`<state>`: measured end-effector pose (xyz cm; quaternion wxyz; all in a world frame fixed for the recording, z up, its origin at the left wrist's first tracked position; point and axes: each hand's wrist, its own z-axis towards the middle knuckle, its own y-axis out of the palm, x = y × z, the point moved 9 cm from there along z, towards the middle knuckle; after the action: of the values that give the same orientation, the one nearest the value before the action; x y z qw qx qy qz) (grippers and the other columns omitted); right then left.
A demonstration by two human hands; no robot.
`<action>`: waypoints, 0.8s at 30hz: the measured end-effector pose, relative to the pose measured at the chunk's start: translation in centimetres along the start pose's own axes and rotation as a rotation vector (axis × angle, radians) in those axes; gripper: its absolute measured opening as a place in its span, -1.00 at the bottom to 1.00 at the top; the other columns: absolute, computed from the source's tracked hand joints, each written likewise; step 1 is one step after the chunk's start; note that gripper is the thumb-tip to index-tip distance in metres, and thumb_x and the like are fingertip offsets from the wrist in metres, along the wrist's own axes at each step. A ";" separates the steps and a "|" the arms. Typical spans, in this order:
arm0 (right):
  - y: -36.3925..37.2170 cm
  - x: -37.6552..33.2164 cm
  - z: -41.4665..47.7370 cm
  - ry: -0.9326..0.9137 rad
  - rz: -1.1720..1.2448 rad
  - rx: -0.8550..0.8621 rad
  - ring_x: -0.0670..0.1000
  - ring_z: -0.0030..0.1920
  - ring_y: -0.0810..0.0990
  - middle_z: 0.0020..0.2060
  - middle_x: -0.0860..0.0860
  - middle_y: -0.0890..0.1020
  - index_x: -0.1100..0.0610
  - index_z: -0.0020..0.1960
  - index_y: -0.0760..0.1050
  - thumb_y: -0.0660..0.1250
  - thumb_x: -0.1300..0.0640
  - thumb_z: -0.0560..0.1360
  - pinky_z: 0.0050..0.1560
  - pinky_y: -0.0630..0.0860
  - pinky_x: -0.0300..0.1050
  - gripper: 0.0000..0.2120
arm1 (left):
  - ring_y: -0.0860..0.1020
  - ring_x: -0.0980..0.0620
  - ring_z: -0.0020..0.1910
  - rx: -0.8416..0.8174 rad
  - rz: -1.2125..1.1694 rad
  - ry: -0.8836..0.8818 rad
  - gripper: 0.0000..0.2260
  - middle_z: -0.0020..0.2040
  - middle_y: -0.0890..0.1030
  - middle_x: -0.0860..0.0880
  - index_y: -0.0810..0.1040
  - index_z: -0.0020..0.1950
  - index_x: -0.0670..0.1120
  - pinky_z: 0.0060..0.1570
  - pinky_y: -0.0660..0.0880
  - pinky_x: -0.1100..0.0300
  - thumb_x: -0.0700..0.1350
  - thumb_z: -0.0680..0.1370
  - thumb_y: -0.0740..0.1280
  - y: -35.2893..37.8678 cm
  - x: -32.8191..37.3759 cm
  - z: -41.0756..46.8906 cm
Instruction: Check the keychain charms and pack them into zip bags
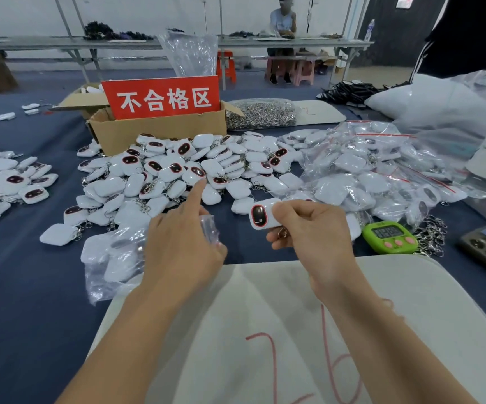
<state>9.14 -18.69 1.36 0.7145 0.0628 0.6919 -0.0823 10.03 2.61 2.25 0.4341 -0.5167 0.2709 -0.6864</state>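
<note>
You're facing plenty of work yet, I'd judge: the loose pile (177,170) is lying ahead, the bagged heap (381,170) to its right. Your right hand (311,228) is pinching one charm (260,215) above the table (32,287), your left hand (183,243) gripping a zip bag (209,228).

A: What lies beyond the blue-clothed counter (17,272)?
B: A long grey counter (46,42) on slanted metal legs, before a pale wall (17,13). A person (282,23) sits behind it.
A: Any seats?
B: 1 orange stool (225,67), pink stools (303,71) near it. A dark wall (396,30) stands at the right.
</note>
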 end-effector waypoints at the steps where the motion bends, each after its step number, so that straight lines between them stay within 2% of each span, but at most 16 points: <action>1: -0.1 -0.2 0.0 -0.023 -0.026 0.020 0.00 -0.40 0.66 -0.37 0.05 0.71 -0.06 -0.21 0.73 0.41 0.10 0.54 -0.17 0.67 -0.01 -0.80 | 0.49 0.04 0.07 0.015 -0.093 -0.004 -0.05 0.07 0.49 0.28 0.08 0.62 0.23 0.19 0.39 0.03 -0.04 0.34 0.53 -0.1 0.5 -0.2; 4: 0.3 -0.7 -0.3 -0.075 -0.038 0.029 -0.06 -0.50 0.55 -0.46 0.04 0.66 -0.05 -0.22 0.71 0.43 0.10 0.52 -0.36 0.53 -0.21 -0.83 | 0.51 0.07 0.12 0.024 -0.300 0.073 -0.03 0.11 0.52 0.32 0.05 0.57 0.38 0.07 0.43 0.09 0.02 0.32 0.55 0.2 2.8 -1.3; 6: 0.7 -0.8 -0.6 -0.079 -0.011 0.008 -0.09 -0.53 0.47 -0.53 0.01 0.59 -0.01 -0.23 0.71 0.44 0.11 0.50 -0.43 0.44 -0.30 -0.85 | 0.49 0.20 0.09 0.013 -0.354 0.139 0.00 0.10 0.53 0.33 0.02 0.54 0.47 0.03 0.41 0.26 0.06 0.31 0.59 0.5 4.1 -2.0; 8: 1.5 -0.7 -0.8 -0.068 0.022 -0.056 -0.08 -0.52 0.47 -0.53 -0.03 0.56 0.03 -0.22 0.72 0.45 0.13 0.49 -0.42 0.47 -0.25 -0.87 | 0.52 0.31 0.02 -0.009 -0.405 0.152 0.06 0.07 0.52 0.36 -0.03 0.50 0.56 -0.06 0.38 0.44 0.10 0.28 0.63 0.8 4.7 -2.3; 10: 2.3 -0.6 -1.0 -0.091 -0.055 -0.122 -0.09 -0.47 0.52 -0.47 -0.08 0.63 0.01 -0.21 0.72 0.45 0.10 0.48 -0.37 0.49 -0.21 -0.89 | 0.53 0.36 0.02 -0.039 -0.451 0.171 0.06 0.08 0.53 0.36 -0.01 0.52 0.53 -0.15 0.44 0.49 0.05 0.28 0.62 1.1 5.0 -2.3; 12: 2.8 -0.6 -1.1 -0.136 -0.189 -0.151 -0.10 -0.43 0.54 -0.43 -0.07 0.68 -0.02 -0.23 0.69 0.45 0.08 0.50 -0.35 0.50 -0.19 -0.87 | 0.53 0.36 0.03 -0.077 -0.455 0.217 0.05 0.11 0.52 0.40 0.04 0.56 0.46 -0.08 0.44 0.51 -0.12 0.30 0.56 1.4 5.6 -2.5; 14: 3.2 -0.2 -1.2 -0.147 -0.281 -0.171 0.01 -0.41 0.56 -0.42 -0.06 0.67 0.02 -0.26 0.66 0.40 0.12 0.53 -0.28 0.55 -0.07 -0.80 | 0.53 0.33 0.08 -0.145 -0.413 0.268 0.07 0.18 0.49 0.43 0.04 0.58 0.42 -0.01 0.45 0.48 -0.25 0.31 0.50 1.9 6.3 -2.7; 15: 3.3 0.0 -1.2 -0.133 -0.313 -0.178 0.10 -0.36 0.62 -0.40 -0.04 0.69 0.06 -0.24 0.66 0.37 0.15 0.56 -0.22 0.60 0.00 -0.79 | 0.53 0.30 0.11 -0.190 -0.381 0.303 0.07 0.22 0.48 0.40 0.04 0.60 0.40 0.02 0.45 0.45 -0.26 0.30 0.50 2.2 6.7 -2.9; 17: 3.4 0.7 -0.9 -0.070 -0.329 -0.216 0.14 -0.23 0.67 -0.33 0.05 0.71 0.14 -0.19 0.64 0.31 0.14 0.55 -0.10 0.62 0.11 -0.80 | 0.49 0.29 0.18 -0.260 -0.317 0.389 0.07 0.31 0.47 0.33 0.05 0.62 0.34 0.07 0.41 0.47 -0.25 0.30 0.50 2.6 7.5 -3.3; 19: 4.5 1.5 -1.3 0.048 -0.259 -0.349 0.02 -0.21 0.66 -0.30 0.00 0.70 0.13 -0.16 0.62 0.27 0.06 0.46 -0.12 0.56 0.01 -0.80 | 0.47 0.36 0.16 -0.273 -0.313 0.417 0.02 0.32 0.50 0.29 0.07 0.61 0.35 0.05 0.36 0.57 -0.24 0.28 0.41 2.6 7.5 -3.4; 21: 5.2 1.1 -1.8 0.036 -0.255 -0.425 -0.11 -0.30 0.62 -0.37 -0.11 0.66 0.00 -0.18 0.66 0.28 0.01 0.40 -0.20 0.45 -0.18 -0.82 | 0.50 0.43 0.08 -0.204 -0.360 0.349 0.00 0.23 0.56 0.33 0.12 0.58 0.38 -0.02 0.40 0.58 -0.27 0.27 0.36 2.1 6.7 -2.9; 23: 4.0 -0.1 -1.2 -0.068 -0.196 -0.279 -0.13 -0.42 0.53 -0.44 -0.13 0.63 -0.07 -0.17 0.70 0.36 0.03 0.41 -0.30 0.42 -0.28 -0.87 | 0.51 0.48 0.06 -0.046 -0.396 0.224 0.02 0.11 0.56 0.46 0.14 0.54 0.42 -0.03 0.40 0.60 -0.41 0.34 0.39 1.1 5.0 -2.0; 24: 2.8 -0.5 -0.7 -0.092 -0.116 -0.171 -0.12 -0.43 0.53 -0.42 -0.11 0.66 -0.09 -0.13 0.72 0.40 0.05 0.42 -0.32 0.43 -0.31 -0.88 | 0.49 0.53 0.06 0.044 -0.425 0.147 0.00 0.07 0.56 0.49 0.17 0.52 0.43 -0.05 0.38 0.62 -0.46 0.37 0.37 0.4 4.0 -1.6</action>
<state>8.98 -15.79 1.71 0.7425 -0.0426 0.6652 -0.0670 8.29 -1.24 3.27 0.2700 -0.5012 0.1720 -0.8040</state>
